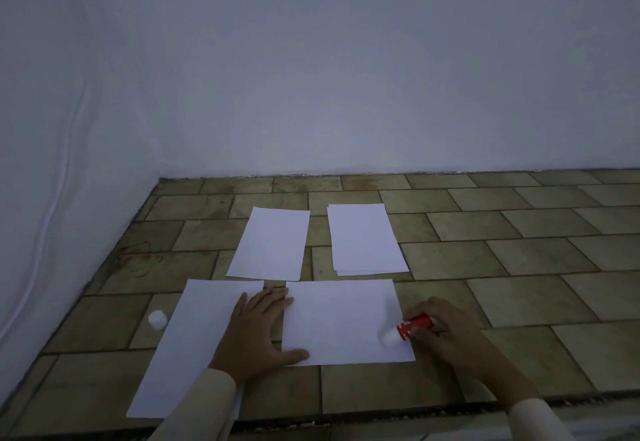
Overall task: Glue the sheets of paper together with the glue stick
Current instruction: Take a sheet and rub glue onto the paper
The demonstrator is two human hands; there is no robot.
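- Pale sleeves enter from the bottom edge, one on each forearm.
- Left hand: flat, palm down, fingers straight and slightly spread, holding nothing. It bridges the gap between two sheets. The thumb lies on the near left edge of the near sheet, and the fingertips reach that sheet's far left corner.
- Right hand: fingers curled round the glue stick, which has a red barrel and is tilted low. Its white end touches the near sheet close to the near right corner.
- Long sheet: lies to the left of the near sheet and runs back under the left wrist and sleeve.
- White cap: sits on a tile just beside the long sheet's left edge, apart from the stick.
- Far sheet: lies beyond the left hand, flat on the tiled surface.
- Small stack: lies to the right of the far sheet, with offset edges showing at its near end.
- White wall behind, with a thin white cable running down the left side.
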